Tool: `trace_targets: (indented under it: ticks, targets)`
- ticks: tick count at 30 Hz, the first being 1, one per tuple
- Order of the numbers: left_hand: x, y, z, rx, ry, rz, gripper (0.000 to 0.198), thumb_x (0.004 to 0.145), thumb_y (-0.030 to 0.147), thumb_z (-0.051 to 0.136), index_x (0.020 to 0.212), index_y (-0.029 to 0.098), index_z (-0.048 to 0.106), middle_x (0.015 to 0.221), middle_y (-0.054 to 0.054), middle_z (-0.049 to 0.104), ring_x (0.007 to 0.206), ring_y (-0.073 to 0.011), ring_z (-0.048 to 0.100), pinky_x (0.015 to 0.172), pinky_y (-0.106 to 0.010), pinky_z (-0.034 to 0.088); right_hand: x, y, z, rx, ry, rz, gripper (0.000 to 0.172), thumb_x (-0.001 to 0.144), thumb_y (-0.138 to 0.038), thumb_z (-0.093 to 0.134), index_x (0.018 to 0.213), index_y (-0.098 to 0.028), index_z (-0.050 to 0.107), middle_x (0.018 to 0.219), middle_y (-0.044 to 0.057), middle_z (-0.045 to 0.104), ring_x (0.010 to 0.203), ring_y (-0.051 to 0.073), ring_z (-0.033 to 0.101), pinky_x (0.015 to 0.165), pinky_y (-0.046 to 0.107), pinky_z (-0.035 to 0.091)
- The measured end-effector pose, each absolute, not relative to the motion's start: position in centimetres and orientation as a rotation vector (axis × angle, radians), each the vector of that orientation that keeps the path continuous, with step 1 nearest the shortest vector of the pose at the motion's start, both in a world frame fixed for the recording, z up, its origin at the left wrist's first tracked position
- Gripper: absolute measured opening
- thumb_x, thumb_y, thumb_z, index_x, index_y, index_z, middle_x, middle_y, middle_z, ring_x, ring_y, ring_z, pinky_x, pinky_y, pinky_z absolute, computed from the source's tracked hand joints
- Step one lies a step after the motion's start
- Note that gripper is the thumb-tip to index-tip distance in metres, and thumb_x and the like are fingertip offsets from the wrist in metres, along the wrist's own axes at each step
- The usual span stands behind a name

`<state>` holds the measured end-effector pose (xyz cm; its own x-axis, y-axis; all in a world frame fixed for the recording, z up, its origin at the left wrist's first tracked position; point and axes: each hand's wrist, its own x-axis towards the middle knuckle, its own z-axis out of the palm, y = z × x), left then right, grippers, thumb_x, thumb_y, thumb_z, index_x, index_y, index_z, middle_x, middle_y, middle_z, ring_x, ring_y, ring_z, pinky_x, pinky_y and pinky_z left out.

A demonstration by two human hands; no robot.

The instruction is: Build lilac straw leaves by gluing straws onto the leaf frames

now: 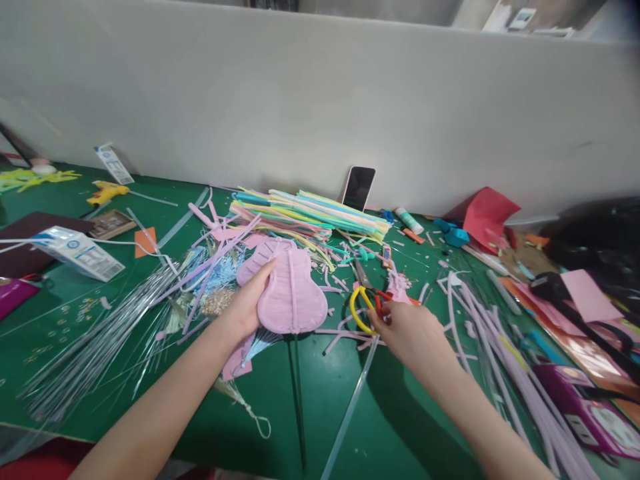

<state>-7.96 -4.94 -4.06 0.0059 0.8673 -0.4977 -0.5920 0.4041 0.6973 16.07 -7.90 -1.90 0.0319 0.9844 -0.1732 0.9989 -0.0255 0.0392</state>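
My left hand is closed on the edge of a lilac butterfly-shaped fan panel, thumb on its face. A ridge like a pipe cleaner runs down its middle, and a thin dark rod extends below it. To the right, my right hand has its fingers closed at the handles of a pair of scissors. One loop is yellow, red shows beside it, and the blades point away from me. Lilac pipe-cleaner pieces lie around the scissors. Part of the handles is hidden by my fingers.
Pastel pipe cleaners are heaped at the back, near a propped phone. Silvery wires and blue tassels spread left, with a yellow glue gun beyond. A clear glue stick lies in front. Lilac pipe cleaners lie right.
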Motion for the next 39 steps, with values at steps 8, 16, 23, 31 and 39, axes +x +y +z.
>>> trace_targets:
  ticks: [8, 16, 23, 31, 39]
  targets:
    - [-7.7, -5.1, -4.4, 0.348, 1.0, 1.154, 0.03, 0.091, 0.035, 0.057, 0.106, 0.014, 0.073, 0.1, -0.007, 0.078, 0.1, -0.0226, 0.071, 0.095, -0.032, 0.053, 7.8, -1.6, 5.8, 1.703, 2.591, 0.25, 0.03, 0.094, -0.031, 0.048, 0.093, -0.012, 0.071, 0.084, 0.017, 0.073, 0.079, 0.03, 0.069, 0.058, 0.032, 0.044]
    - [-7.8, -5.4, -4.6, 0.35, 1.009, 1.208, 0.027, 0.091, 0.032, 0.059, 0.107, 0.015, 0.071, 0.106, -0.006, 0.077, 0.105, -0.0204, 0.069, 0.101, -0.029, 0.049, -5.0, 7.1, 1.5, 0.758, 3.009, 0.326, 0.028, 0.092, -0.009, 0.049, 0.107, -0.019, 0.071, 0.114, 0.01, 0.07, 0.114, 0.024, 0.057, 0.088, 0.033, 0.046]
    - [-7.6, -5.3, -4.6, 0.31, 1.008, 1.233, 0.027, 0.09, 0.032, 0.061, 0.109, 0.017, 0.071, 0.103, -0.006, 0.078, 0.105, -0.021, 0.07, 0.103, -0.031, 0.048, -7.4, 9.0, -2.0, 0.503, 3.021, 0.471, 0.027, 0.094, -0.008, 0.046, 0.11, -0.012, 0.067, 0.113, 0.015, 0.068, 0.115, 0.024, 0.054, 0.097, 0.04, 0.04]
    - [-7.6, -5.2, -4.8, 0.314, 0.965, 1.194, 0.029, 0.09, 0.032, 0.06, 0.112, 0.016, 0.07, 0.109, -0.007, 0.076, 0.107, -0.0211, 0.069, 0.104, -0.031, 0.047, -7.3, 10.4, -1.1, 0.48, 3.015, 0.556, 0.028, 0.097, -0.014, 0.041, 0.096, -0.011, 0.069, 0.121, 0.016, 0.06, 0.12, 0.028, 0.048, 0.091, 0.039, 0.043]
    - [-7.7, -5.1, -5.1, 0.318, 0.973, 1.159, 0.035, 0.086, 0.036, 0.065, 0.113, 0.015, 0.069, 0.104, -0.008, 0.077, 0.103, -0.0231, 0.071, 0.102, -0.033, 0.049, -8.3, 10.8, -0.8, 0.572, 2.903, 0.557, 0.032, 0.093, -0.034, 0.059, 0.119, -0.016, 0.06, 0.122, 0.009, 0.06, 0.108, 0.023, 0.06, 0.09, 0.045, 0.051]
